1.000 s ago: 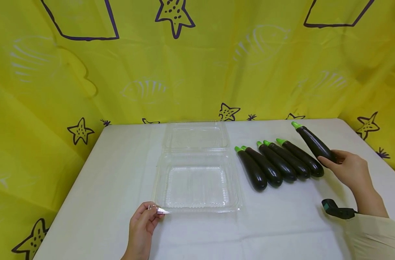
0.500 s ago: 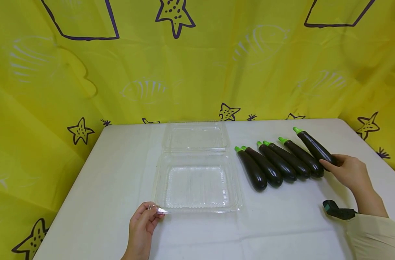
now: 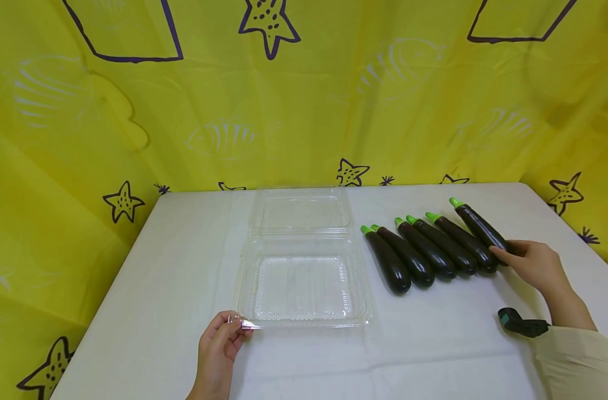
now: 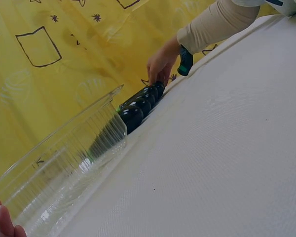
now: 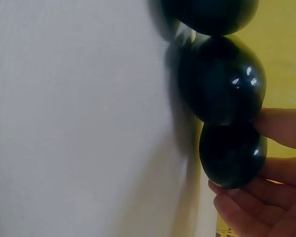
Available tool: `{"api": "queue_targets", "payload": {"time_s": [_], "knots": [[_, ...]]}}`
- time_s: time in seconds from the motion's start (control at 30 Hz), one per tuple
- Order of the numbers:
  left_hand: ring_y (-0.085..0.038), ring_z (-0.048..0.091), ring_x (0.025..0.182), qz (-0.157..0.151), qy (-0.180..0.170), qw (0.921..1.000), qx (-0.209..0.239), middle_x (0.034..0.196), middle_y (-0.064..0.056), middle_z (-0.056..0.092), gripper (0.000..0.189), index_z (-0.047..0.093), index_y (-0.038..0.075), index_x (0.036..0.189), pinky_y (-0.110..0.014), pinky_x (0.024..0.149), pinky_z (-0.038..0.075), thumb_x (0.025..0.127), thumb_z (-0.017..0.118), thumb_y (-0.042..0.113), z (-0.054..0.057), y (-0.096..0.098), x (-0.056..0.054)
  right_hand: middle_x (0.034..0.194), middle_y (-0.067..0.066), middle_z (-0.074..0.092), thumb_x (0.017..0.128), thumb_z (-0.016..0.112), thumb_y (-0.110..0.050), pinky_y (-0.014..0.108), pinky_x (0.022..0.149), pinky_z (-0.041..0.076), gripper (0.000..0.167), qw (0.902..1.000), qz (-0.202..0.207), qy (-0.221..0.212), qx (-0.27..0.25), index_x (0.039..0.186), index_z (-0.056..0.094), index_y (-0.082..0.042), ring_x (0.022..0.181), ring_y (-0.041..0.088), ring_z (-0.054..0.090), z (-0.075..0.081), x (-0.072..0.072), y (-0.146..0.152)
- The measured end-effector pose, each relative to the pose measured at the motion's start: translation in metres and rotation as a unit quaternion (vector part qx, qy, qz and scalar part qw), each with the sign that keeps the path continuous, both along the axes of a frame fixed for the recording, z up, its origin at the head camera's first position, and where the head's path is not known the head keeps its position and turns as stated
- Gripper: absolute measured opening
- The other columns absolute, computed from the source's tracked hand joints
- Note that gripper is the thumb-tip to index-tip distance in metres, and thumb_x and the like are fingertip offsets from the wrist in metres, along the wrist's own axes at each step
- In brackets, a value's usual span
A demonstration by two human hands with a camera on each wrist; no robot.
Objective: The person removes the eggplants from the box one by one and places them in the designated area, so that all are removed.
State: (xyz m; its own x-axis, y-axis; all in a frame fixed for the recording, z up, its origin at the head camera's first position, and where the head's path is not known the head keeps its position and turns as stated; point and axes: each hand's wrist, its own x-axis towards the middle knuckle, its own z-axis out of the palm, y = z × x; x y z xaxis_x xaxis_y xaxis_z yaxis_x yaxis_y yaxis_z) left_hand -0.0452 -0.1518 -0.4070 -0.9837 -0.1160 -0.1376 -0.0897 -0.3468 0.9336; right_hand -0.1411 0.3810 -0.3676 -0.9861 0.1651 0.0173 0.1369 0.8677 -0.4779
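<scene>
My left hand (image 3: pixel 221 341) pinches the near left corner of a clear plastic clamshell box (image 3: pixel 304 322), which lies with its lid (image 3: pixel 301 211) folded back behind it. At the right, my right hand (image 3: pixel 539 266) grips the thick end of a dark eggplant (image 3: pixel 479 222) with a green stem. That eggplant lies against the rightmost of several similar eggplants (image 3: pixel 391 261) set in a slanted row. In the right wrist view, thumb and fingers hold the round end of the eggplant (image 5: pixel 232 155), touching its neighbour (image 5: pixel 224 81).
A white-covered table (image 3: pixel 149 289) carries everything. Behind it and along its sides hangs a yellow curtain (image 3: pixel 304 111) with printed stars and fish. A small black wrist camera (image 3: pixel 521 323) sits by the right sleeve (image 3: pixel 576 355).
My right hand has lowered the eggplant and brought it left against the end of the row, whose outermost eggplant shifted slightly. The left hand and the box have stayed put.
</scene>
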Motion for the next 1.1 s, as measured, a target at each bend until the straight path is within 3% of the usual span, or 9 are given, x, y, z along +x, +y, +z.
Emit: {"api": "queue_targets", "payload": {"time_s": [0.73,1.1], "knots": [[-0.012,0.056,0.073,0.007,-0.007,0.9999,-0.005,0.081,-0.004,0.054,0.011,0.050,0.003,0.087,-0.024,0.072,0.048,0.092,0.040,0.003,0.0028,0.0018,-0.0001,0.115,0.042,0.043,0.090,0.052,-0.040,0.062,0.079,0.032,0.068,0.9996,0.008,-0.027,0.003,0.121,0.041,0.019,0.102,0.057,0.038,0.0016,0.0011,0.0046],[-0.012,0.056,0.074,0.004,0.000,1.0000,-0.004,0.082,-0.005,0.055,0.012,0.050,0.003,0.087,-0.024,0.072,0.048,0.092,0.040,0.003,0.0020,0.0020,0.0000,0.113,0.042,0.045,0.091,0.052,-0.039,0.061,0.078,0.034,0.067,0.9999,0.007,-0.005,0.009,0.122,0.040,0.019,0.101,0.057,0.039,0.0030,0.0021,0.0031]]}}
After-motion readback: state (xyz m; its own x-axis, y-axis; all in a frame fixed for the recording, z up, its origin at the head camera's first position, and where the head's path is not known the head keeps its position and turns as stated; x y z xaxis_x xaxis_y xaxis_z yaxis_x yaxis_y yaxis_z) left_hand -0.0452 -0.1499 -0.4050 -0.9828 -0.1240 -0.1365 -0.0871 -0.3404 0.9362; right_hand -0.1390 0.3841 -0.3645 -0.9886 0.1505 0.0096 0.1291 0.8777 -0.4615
